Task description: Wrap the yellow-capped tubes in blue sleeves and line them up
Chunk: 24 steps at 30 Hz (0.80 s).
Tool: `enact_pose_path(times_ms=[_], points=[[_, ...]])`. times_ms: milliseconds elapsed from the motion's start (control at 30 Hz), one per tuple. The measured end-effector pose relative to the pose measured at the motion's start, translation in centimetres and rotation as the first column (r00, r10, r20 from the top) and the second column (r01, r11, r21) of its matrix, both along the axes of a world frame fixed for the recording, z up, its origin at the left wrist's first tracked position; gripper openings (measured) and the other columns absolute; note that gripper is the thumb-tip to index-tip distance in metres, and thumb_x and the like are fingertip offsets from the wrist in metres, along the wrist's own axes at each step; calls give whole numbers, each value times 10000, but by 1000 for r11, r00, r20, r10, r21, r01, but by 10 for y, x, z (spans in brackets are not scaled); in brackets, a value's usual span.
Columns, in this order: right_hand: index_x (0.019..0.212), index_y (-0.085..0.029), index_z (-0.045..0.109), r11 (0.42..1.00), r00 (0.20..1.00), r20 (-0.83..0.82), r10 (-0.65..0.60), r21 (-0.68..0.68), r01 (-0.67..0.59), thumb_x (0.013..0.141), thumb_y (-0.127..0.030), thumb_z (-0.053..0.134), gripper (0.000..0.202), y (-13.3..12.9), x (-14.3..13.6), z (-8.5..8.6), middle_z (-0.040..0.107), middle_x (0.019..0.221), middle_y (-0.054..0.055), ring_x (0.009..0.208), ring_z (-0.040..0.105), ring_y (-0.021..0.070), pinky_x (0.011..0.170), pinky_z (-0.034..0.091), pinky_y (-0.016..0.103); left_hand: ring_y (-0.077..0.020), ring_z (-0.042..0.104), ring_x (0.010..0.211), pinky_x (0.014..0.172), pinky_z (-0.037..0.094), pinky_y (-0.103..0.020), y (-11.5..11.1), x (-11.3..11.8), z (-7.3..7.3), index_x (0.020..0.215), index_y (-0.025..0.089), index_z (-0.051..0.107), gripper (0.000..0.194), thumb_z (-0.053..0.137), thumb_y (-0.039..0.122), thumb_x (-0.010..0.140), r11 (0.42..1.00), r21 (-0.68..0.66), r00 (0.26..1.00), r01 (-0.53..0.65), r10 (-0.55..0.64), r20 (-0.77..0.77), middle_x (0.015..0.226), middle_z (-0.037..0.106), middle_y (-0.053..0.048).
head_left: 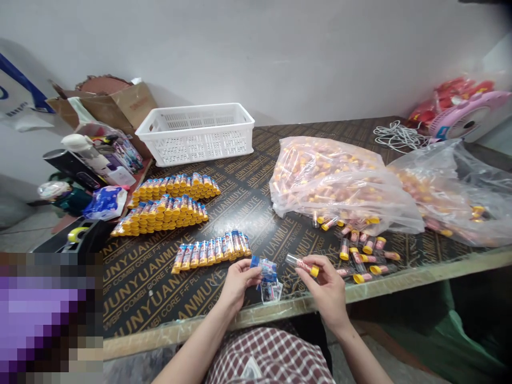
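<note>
Between thumb and fingers, my left hand [241, 278] pinches a blue printed plastic sleeve [264, 266]. Below it, at the table's front edge, lie more small clear printed sleeves [272, 291]. My right hand [326, 285] grips a clear tube with a yellow cap [302, 263], tilted, its clear end pointing left toward the sleeve; the two are apart. To the right lie several loose yellow-capped tubes [368, 246] without blue sleeves. Left of my hands stands a row of blue-sleeved tubes [212, 249], with two larger stacked groups [162, 213] of the same behind it.
A white plastic basket [196, 141] stands at the back. Large clear bags of tubes [332, 173] occupy the right side. A pink fan [464, 120] and a coiled white cable [400, 137] are at the far right. Bottles and bags [86, 160] crowd the left end.
</note>
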State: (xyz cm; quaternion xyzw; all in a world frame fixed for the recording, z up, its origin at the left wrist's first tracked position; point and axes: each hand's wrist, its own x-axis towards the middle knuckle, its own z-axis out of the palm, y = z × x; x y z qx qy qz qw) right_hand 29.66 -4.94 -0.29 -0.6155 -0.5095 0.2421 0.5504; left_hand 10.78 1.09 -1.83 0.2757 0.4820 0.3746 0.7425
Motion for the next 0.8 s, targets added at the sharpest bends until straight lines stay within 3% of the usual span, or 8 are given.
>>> enact_pose_path(times_ms=[133, 400, 533, 667, 800], points=[[980, -239, 629, 996, 993, 87, 78, 41, -82, 832, -222, 563, 163, -11, -13, 3, 574, 1012, 76, 964, 563, 216, 800, 502, 355, -73, 553, 527, 516, 459, -181, 2, 0, -3, 669, 117, 655, 348, 821, 369, 494, 996, -10, 996, -84, 84, 7, 592, 612, 7], [1079, -271, 646, 987, 964, 257, 73, 121, -107, 816, -146, 564, 302, -16, -20, 2, 615, 974, 66, 910, 600, 213, 813, 510, 368, -96, 569, 551, 520, 444, -186, 4, -3, 1, 595, 116, 643, 369, 813, 425, 488, 983, -7, 982, -185, 184, -47, 561, 606, -3], [1089, -276, 651, 984, 958, 263, 112, 106, -144, 822, -155, 553, 309, -16, -25, -1, 619, 964, 69, 889, 609, 211, 787, 525, 360, -107, 570, 558, 531, 449, -199, 3, -2, -2, 608, 120, 642, 383, 800, 452, 501, 984, 17, 981, -179, 180, -69, 567, 603, -5], [1095, -275, 647, 976, 959, 205, 197, 47, -211, 831, -174, 547, 300, -16, -30, -3, 611, 988, 68, 906, 608, 203, 786, 534, 337, -111, 539, 545, 530, 463, -220, 0, 0, -5, 628, 119, 649, 410, 723, 520, 588, 979, 140, 978, -146, 165, -131, 571, 593, 0], [1157, -275, 611, 945, 933, 150, 328, -38, -326, 871, -167, 456, 343, -15, -32, -7, 575, 1090, 73, 1013, 578, 199, 871, 505, 339, -127, 578, 634, 611, 501, -249, -3, 4, 0, 736, 130, 653, 371, 702, 486, 643, 988, 138, 998, -65, 67, -8, 686, 637, -11]])
